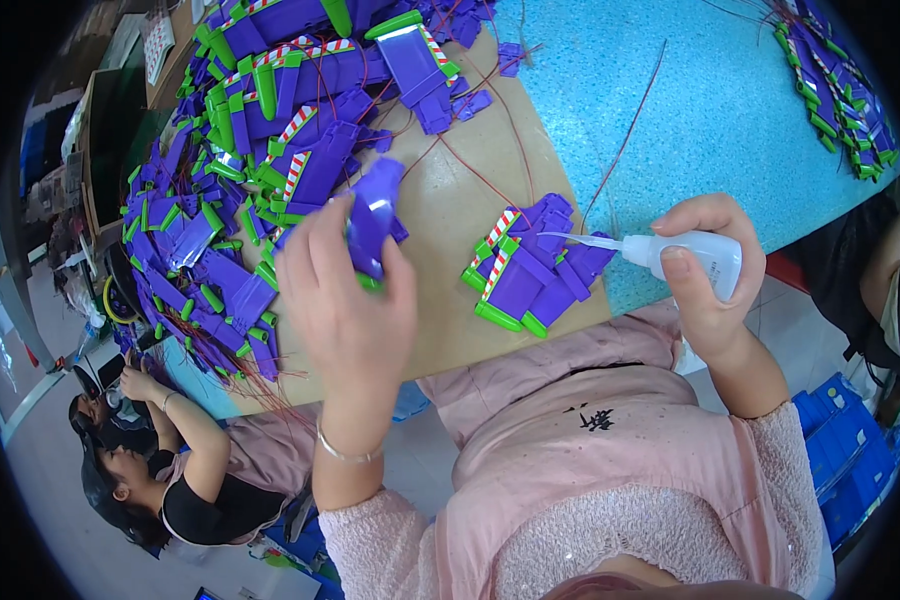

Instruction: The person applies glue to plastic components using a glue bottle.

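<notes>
My left hand (342,290) is closed on a purple plastic part (373,218), lifted over the table beside the large pile. Motion blurs the hand slightly. In my right hand (715,265) is a small white squeeze bottle (698,262) with a long thin clear nozzle. It lies nearly level, its nozzle pointing left over a small stack of purple wing-like parts (530,275). These parts have green tips and red-and-white striped edges. Thin red wires trail from the stack across the table. Whether the nozzle tip touches a part I cannot tell.
A large heap of purple and green parts (210,260) covers the table's left side. Another cluster (838,90) lies at the far right on the blue mat (710,120). A tan board (440,330) is under the small stack. A co-worker (210,450) sits at the lower left.
</notes>
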